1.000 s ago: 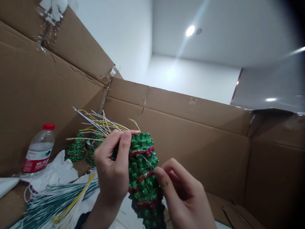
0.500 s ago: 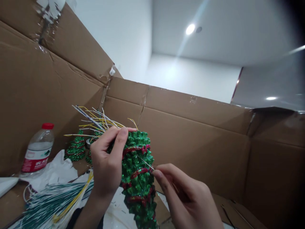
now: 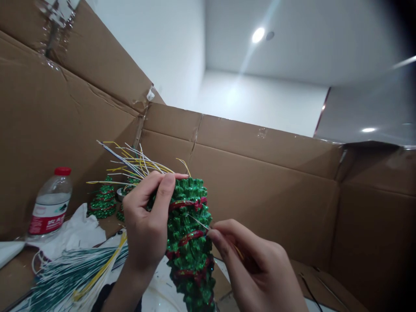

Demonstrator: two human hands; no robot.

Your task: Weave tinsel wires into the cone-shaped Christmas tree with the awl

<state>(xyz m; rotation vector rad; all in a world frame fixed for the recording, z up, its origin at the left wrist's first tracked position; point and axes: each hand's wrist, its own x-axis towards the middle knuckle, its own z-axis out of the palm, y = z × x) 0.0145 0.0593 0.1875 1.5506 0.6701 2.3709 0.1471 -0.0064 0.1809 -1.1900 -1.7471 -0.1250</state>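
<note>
My left hand (image 3: 147, 225) is wrapped round a green glittery Christmas tree ornament (image 3: 190, 242) with red garland bands, held tilted with its base up. Several thin white and yellow wires (image 3: 136, 162) stick out of that base past my fingers. My right hand (image 3: 251, 264) pinches one thin wire (image 3: 199, 222) whose tip touches the tree's side near a red band.
Tall cardboard walls (image 3: 260, 186) ring the work area. At left stand a water bottle (image 3: 48, 203) with a red cap, crumpled white plastic (image 3: 76, 236), two small finished green trees (image 3: 104, 201) and a bundle of green, white and yellow wires (image 3: 71, 277).
Both hands and the tree shifted slightly left and down. The right hand's wire stays at the tree's side; the grips are the same.
</note>
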